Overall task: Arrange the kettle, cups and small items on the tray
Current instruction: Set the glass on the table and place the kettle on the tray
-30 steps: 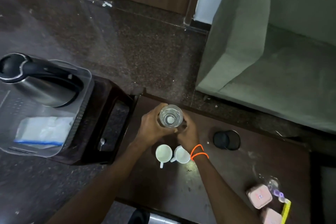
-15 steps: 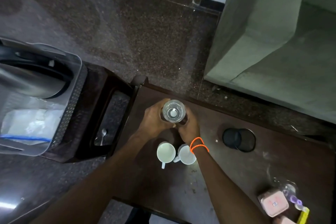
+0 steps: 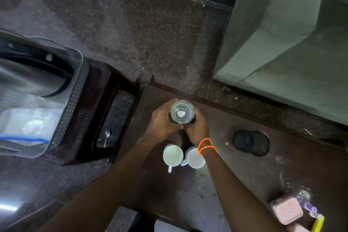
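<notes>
A clear drinking glass (image 3: 182, 112) stands upright over the far part of the dark wooden table (image 3: 244, 175). My left hand (image 3: 162, 118) wraps its left side and my right hand (image 3: 197, 128), with an orange band at the wrist, holds its right side. Two white cups (image 3: 173, 155) (image 3: 194, 159) sit side by side just behind my wrists. The steel kettle (image 3: 32, 79) lies in a clear plastic tray (image 3: 71, 90) at the left, with a white packet (image 3: 28, 126) beside it. A spoon (image 3: 107, 136) lies on the dark stool under the tray.
A black round lid or coaster (image 3: 250, 142) rests on the table to the right. Pink boxes (image 3: 287, 210) and a yellow item (image 3: 318, 223) crowd the near right corner. A green sofa (image 3: 282, 43) stands beyond the table; speckled floor lies between.
The view has shifted so the kettle and tray slide further left and partly out of frame. Both hands stay closed on the glass in nearly the same spot.
</notes>
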